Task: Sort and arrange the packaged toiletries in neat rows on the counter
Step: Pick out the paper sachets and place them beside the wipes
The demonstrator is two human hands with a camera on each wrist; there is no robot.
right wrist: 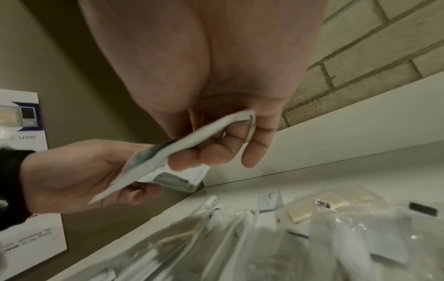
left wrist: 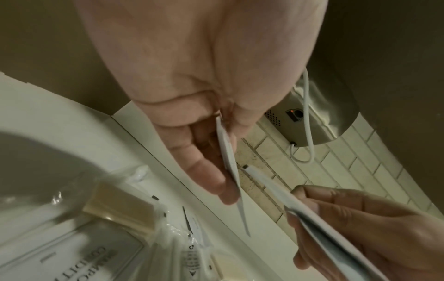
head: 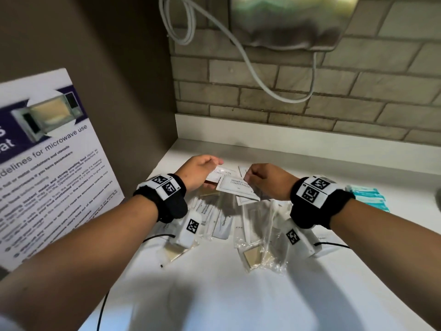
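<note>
White counter (head: 238,295), both hands pinching flat shampoo sachets (head: 236,185), long axis left-right.

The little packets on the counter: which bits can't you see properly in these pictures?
- Head view: the left hand covers most of its sachet, so the label is cut short.
- Head view: wrists and cameras hide parts of the clear packets.
- Right wrist view: the clear packets are blurred; no print is readable.
- Head view: the teal packs are cut off behind the right wrist band.
</note>
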